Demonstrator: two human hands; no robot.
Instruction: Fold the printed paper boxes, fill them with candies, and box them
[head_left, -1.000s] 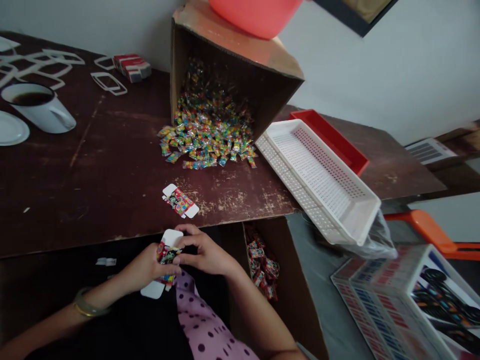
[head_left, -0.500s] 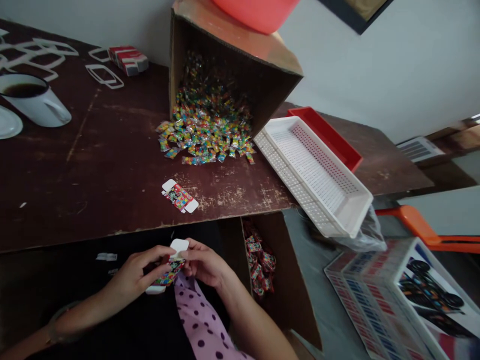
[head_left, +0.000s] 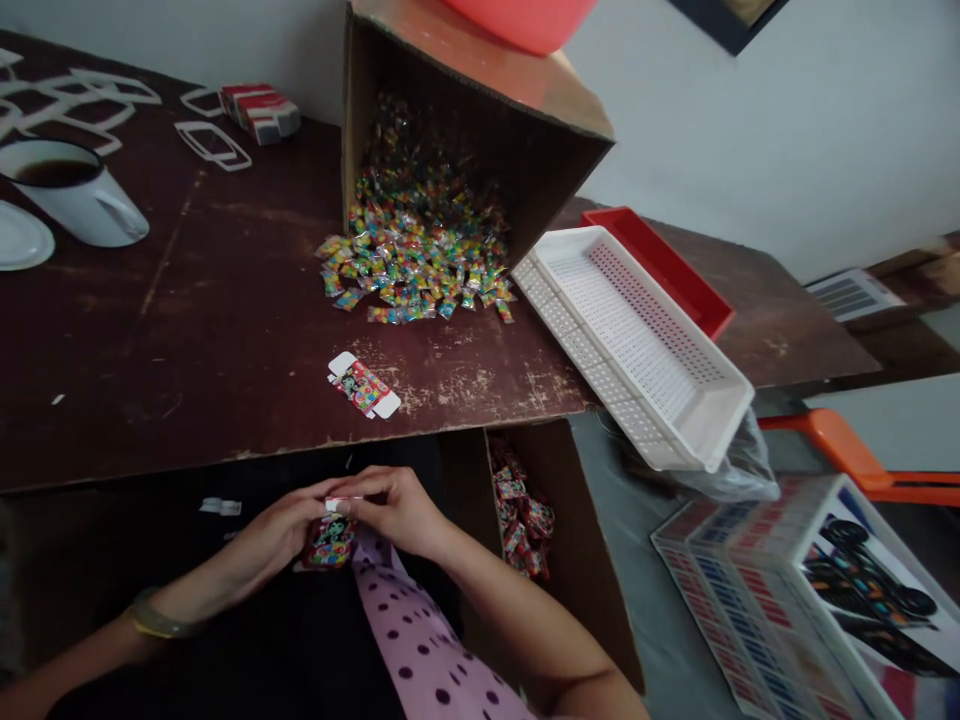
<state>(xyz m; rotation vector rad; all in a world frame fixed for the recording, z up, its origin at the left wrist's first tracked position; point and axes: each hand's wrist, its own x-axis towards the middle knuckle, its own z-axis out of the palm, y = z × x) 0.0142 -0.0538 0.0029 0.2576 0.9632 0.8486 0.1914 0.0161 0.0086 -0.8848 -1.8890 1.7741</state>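
Note:
Below the table's front edge, my left hand and my right hand both pinch a small printed cardboard box. The fingers of each hand are closed on its top flap, which is folded down. A second small box lies flat on the dark brown table just beyond my hands. Further back, a heap of colourful wrapped sweets spills out of a tipped cardboard carton.
A white perforated tray overhangs the table edge, a red tray behind it. A white mug, a plate and white cardboard offcuts sit at the left. An open carton of small boxes stands by my right arm. A printed box lies at lower right.
The white top flap that stood up from the small box is now folded down under my fingertips. My hands have drawn closer together.

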